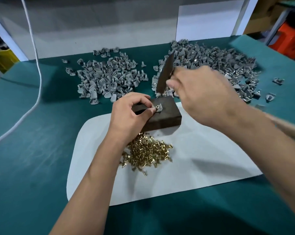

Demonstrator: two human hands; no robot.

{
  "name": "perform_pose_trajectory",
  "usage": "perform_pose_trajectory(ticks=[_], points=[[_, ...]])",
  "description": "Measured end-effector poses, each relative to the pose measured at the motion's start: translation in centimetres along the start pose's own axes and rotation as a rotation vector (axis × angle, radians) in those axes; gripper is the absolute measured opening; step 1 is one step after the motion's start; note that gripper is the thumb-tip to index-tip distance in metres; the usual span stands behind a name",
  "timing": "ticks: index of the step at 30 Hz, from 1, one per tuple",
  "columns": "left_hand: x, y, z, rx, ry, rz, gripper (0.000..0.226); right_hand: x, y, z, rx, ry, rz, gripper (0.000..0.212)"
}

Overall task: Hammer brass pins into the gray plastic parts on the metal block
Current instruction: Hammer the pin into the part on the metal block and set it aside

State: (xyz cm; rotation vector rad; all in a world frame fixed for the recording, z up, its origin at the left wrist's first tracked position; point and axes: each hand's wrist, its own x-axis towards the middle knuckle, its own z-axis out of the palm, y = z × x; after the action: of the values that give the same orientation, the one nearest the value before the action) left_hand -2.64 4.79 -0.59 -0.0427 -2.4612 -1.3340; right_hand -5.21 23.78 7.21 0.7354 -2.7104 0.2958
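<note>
A dark metal block rests on a white sheet. On its top lies a gray plastic part with a brass pin in it, pinched by the thumb and fingers of my left hand. My right hand, blurred by motion, grips a dark metal hammer raised above and just behind the part. A heap of loose brass pins lies on the sheet in front of the block, partly under my left wrist.
Two heaps of gray plastic parts lie on the green table, one behind the block at the left and a larger one at the right. A white cord runs down the left side. A white panel closes the back.
</note>
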Motion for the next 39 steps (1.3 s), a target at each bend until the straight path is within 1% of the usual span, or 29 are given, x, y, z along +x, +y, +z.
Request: perform_pose_trajectory(ticks=[1, 2, 4, 5, 8, 10, 13, 15, 18, 19, 22, 24, 26, 28, 29, 31, 32, 34, 35, 37, 39], points=[[0.1, -0.1, 0.0, 0.0, 0.0, 0.005, 0.011, -0.1, -0.2, 0.1, 0.022, 0.03, 0.013, 0.029], [0.1, -0.1, 0.1, 0.001, -0.002, 0.012, 0.011, -0.2, -0.4, 0.6, 0.015, -0.017, 0.022, 0.029], [0.0, -0.1, 0.1, -0.007, -0.013, 0.018, 0.01, -0.8, -0.7, 1.6, -0.017, -0.176, 0.04, 0.023], [-0.1, 0.0, 0.1, -0.01, -0.013, 0.02, 0.009, -0.9, -0.5, 1.7, -0.006, -0.198, 0.05, 0.022], [-0.2, 0.0, 0.2, -0.005, -0.001, 0.014, 0.008, -0.7, 0.9, 1.4, -0.008, -0.181, 0.049, 0.025], [-0.3, -0.1, 0.3, -0.03, -0.001, 0.006, 0.009, -0.8, 2.1, 1.4, 0.021, -0.132, 0.071, 0.028], [-0.3, -0.1, 0.4, -0.063, -0.004, -0.021, 0.011, -1.3, 4.3, 1.6, 0.126, -0.032, 0.123, 0.022], [-0.3, 0.0, 0.3, -0.07, -0.008, -0.039, 0.014, -1.7, 5.5, 1.9, 0.132, -0.074, 0.161, 0.018], [-0.3, 0.0, 0.3, -0.077, -0.012, -0.045, 0.018, -2.5, 6.0, 2.8, 0.125, -0.202, 0.237, 0.007], [-0.4, 0.1, 0.4, -0.08, -0.011, -0.05, 0.019, -2.8, 5.8, 3.0, 0.129, -0.223, 0.259, 0.004], [-0.4, 0.2, 0.4, -0.083, -0.001, -0.054, 0.022, -2.8, 5.3, 2.9, 0.081, -0.243, 0.297, 0.004], [-0.4, 0.2, 0.5, -0.08, 0.002, -0.055, 0.024, -2.3, 4.9, 2.4, 0.001, -0.26, 0.284, 0.002], [-0.4, 0.1, 0.5, -0.076, 0.002, -0.054, 0.023, -1.7, 4.2, 1.8, 0.009, -0.213, 0.245, 0.009], [-0.4, 0.1, 0.5, -0.077, 0.002, -0.047, 0.022, -1.1, 2.9, 1.5, 0.078, -0.118, 0.134, 0.018], [-0.4, 0.1, 0.6, -0.076, 0.002, -0.044, 0.023, -0.8, 2.0, 1.3, 0.099, -0.116, 0.052, 0.023], [-0.3, 0.0, 0.5, -0.068, -0.002, -0.031, 0.022, -0.3, 0.3, 1.4, 0.097, -0.192, -0.089, 0.033], [-0.3, -0.1, 0.5, -0.067, -0.006, -0.022, 0.019, -0.1, -0.3, 1.6, 0.077, -0.224, -0.127, 0.034], [-0.3, -0.2, 0.5, -0.083, 0.008, -0.001, 0.012, 0.4, -0.7, 2.1, 0.048, -0.229, -0.168, 0.03], [-0.1, -0.3, 0.4, -0.087, 0.031, -0.001, 0.009, 0.6, -0.7, 2.2, 0.05, -0.209, -0.182, 0.028], [0.4, -0.8, 0.1, -0.03, 0.14, -0.043, 0.015, 1.0, -0.2, 2.6, 0.078, -0.149, -0.186, 0.028], [0.9, -1.9, -1.0, 0.169, 0.314, -0.1, 0.013, 1.7, 0.6, 3.1, 0.089, -0.111, -0.126, 0.034]])
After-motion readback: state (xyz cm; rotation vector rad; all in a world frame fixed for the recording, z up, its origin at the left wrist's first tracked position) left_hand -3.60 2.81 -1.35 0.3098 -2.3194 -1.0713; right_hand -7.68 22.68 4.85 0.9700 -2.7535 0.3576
